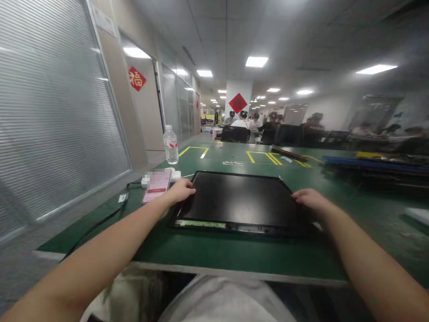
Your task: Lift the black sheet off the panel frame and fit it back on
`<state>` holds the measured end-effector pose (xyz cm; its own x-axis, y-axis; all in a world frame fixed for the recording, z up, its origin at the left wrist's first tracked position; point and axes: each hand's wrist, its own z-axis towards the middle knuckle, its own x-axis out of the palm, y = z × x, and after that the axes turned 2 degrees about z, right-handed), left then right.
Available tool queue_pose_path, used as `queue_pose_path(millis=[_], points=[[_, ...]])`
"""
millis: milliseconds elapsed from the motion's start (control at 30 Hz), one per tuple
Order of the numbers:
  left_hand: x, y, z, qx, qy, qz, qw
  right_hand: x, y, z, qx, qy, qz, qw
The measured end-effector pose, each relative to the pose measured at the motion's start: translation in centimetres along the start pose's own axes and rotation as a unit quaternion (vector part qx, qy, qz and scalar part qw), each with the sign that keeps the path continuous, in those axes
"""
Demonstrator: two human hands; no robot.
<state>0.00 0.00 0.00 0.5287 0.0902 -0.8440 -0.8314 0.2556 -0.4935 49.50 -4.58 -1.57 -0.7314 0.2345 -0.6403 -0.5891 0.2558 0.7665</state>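
A flat black panel [239, 199], like a screen with a thin green strip along its near edge, lies on the green table [208, 255] in front of me. My left hand [181, 191] curls over the panel's left edge, fingers closed on it. Over on the right edge, my right hand [310, 197] grips in the same way. Both forearms reach in from the bottom corners.
A pink phone [157, 186] with a black cable lies left of the panel, and a water bottle [170, 144] stands behind it. Yellow tape marks and dark stacked trays [375, 166] sit at the back right. Several people sit at desks far behind. Glass wall on the left.
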Motion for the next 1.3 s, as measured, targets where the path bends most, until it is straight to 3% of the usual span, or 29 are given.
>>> queue_pose_path(millis=[333,600,1067,1300], points=[[0.3,0.0,0.1,-0.035,-0.005,-0.059,0.998,0.0,-0.6,0.2,-0.005,-0.008,-0.019,1.0],[0.3,0.3,0.2,-0.02,0.009,-0.052,0.998,-0.2,0.0,0.0,0.018,0.007,-0.031,0.999],[-0.1,0.0,0.2,0.043,0.0,0.064,0.997,0.1,0.5,-0.2,-0.004,-0.009,-0.085,0.996],[-1.6,-0.6,-0.5,0.089,0.042,0.134,0.986,0.3,0.1,-0.3,-0.008,-0.004,-0.086,0.996]])
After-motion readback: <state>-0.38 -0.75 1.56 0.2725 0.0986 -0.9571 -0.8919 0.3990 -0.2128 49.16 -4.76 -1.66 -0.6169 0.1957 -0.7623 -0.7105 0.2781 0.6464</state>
